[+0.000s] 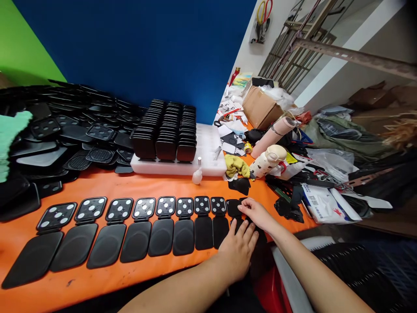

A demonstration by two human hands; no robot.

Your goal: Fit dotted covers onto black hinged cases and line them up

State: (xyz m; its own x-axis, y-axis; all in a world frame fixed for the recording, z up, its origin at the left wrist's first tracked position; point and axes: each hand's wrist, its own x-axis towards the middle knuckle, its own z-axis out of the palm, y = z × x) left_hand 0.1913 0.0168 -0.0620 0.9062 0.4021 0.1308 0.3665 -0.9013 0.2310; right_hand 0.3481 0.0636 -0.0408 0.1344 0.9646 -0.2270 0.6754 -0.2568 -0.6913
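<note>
A row of several opened black hinged cases (163, 226) lies along the orange table (107, 184), each with a plain lower half and an upper half with white dots. My left hand (239, 250) rests flat, fingers spread, on the case at the row's right end. My right hand (257, 213) touches the upper part of that last case (233, 208) with its fingertips. Neither hand lifts anything.
Three stacks of closed black cases (166, 134) stand on a white foam block (208, 148). A heap of loose black cases (55, 134) fills the left. A small white bottle (197, 174), yellow cloth (237, 166), cardboard box (260, 106) and clutter crowd the right.
</note>
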